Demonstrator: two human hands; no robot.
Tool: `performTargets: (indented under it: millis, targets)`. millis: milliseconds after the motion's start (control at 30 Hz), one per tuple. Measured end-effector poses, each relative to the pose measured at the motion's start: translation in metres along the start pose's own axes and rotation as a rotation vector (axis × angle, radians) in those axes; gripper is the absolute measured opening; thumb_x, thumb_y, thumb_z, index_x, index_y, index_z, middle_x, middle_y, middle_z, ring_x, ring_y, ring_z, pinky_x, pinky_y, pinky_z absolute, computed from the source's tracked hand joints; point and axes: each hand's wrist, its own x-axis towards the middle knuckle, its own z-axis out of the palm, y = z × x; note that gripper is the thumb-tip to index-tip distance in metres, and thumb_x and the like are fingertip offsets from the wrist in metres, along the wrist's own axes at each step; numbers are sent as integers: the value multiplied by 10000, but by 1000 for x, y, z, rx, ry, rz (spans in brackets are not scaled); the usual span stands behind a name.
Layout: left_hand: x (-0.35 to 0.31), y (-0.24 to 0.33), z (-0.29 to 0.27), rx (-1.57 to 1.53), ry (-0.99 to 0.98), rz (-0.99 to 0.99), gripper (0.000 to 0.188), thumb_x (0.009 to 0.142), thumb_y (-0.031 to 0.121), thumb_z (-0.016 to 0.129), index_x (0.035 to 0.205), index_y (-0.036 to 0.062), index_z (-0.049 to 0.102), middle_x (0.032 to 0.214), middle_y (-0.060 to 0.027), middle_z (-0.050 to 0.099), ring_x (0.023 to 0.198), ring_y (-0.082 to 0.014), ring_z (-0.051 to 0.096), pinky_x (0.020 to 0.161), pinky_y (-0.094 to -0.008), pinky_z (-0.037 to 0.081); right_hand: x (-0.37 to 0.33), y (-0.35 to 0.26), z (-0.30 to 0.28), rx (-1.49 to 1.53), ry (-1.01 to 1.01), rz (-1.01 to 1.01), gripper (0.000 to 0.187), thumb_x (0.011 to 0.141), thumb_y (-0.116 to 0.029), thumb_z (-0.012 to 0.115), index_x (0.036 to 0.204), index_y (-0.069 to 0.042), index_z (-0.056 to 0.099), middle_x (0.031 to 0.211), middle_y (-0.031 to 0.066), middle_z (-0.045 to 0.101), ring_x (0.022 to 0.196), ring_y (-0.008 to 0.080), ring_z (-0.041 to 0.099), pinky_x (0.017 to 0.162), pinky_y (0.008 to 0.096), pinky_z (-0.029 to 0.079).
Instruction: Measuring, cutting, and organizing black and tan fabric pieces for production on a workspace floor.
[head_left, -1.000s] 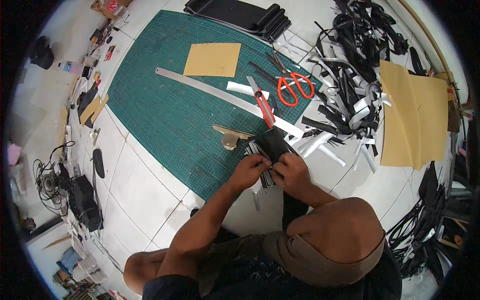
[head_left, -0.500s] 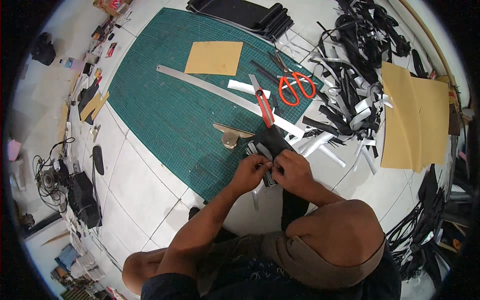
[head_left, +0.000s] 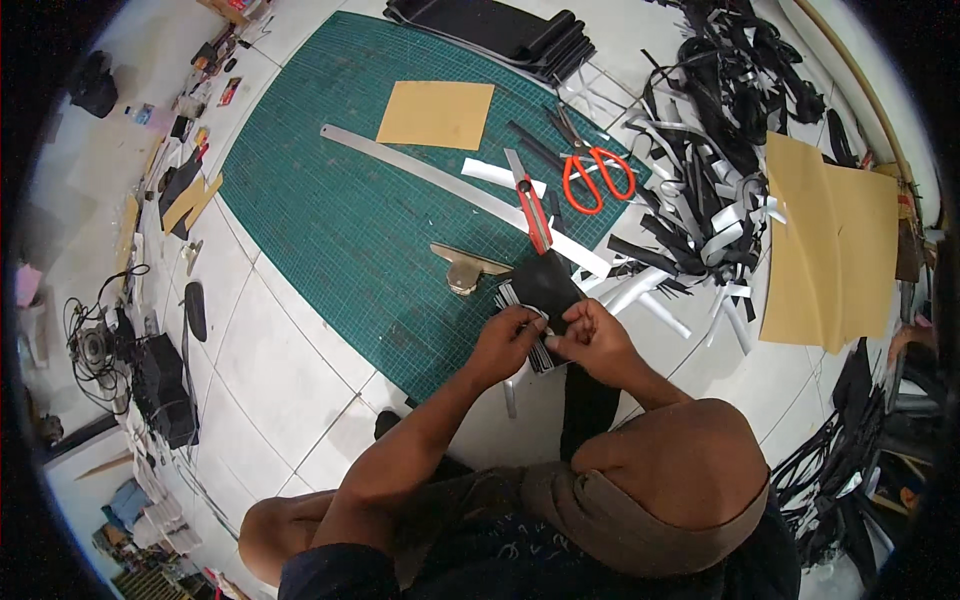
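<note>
A small stack of black sheets with white edges [head_left: 547, 286] lies at the near corner of the cutting mat, partly hidden by my hands. My left hand [head_left: 505, 343] is closed at the stack's left side, its thumb and fingertips pinching a thin pale strip. On the right, my right hand [head_left: 603, 342] has its thumb and forefinger apart, the thumb close to that strip and the fingers over the black sheet. A metal bulldog clip [head_left: 464, 271] rests on the mat just beyond my left hand.
On the green cutting mat [head_left: 300, 200] lie a steel ruler [head_left: 420, 172], a red utility knife [head_left: 531, 205], orange-handled scissors [head_left: 598, 180] and a tan card [head_left: 436, 114]. Black and white offcuts [head_left: 715, 200] heap on the right, beside tan sheets [head_left: 832, 250]. Rolled black material [head_left: 500, 35] sits at the back.
My right hand's thumb and forefinger have spread apart and drawn slightly right. A grey flap over the stack no longer shows as before. My left hand stays pinched in nearly the same place.
</note>
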Motion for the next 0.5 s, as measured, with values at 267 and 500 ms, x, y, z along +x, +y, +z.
performTargets:
  millis: [267,500]
  targets:
    - [1,13,-1,15,-28,-40,243,956,218,570,954,-15,639,896,-143,619,846,-260,612,766,-373,480,2,8,7,-436,192,-429,225,785,-100,744,903,-7,575,778,55,511,686,182,560,630,296,476]
    - [0,5,3,42,-13,25,237,958,217,566,932,-4,649,894,-151,619,843,-267,614,764,-381,481,-1,4,-2,40,-92,145,195,884,-171,634,927,-4,543,842,171,572,799,313,613,741,393,486]
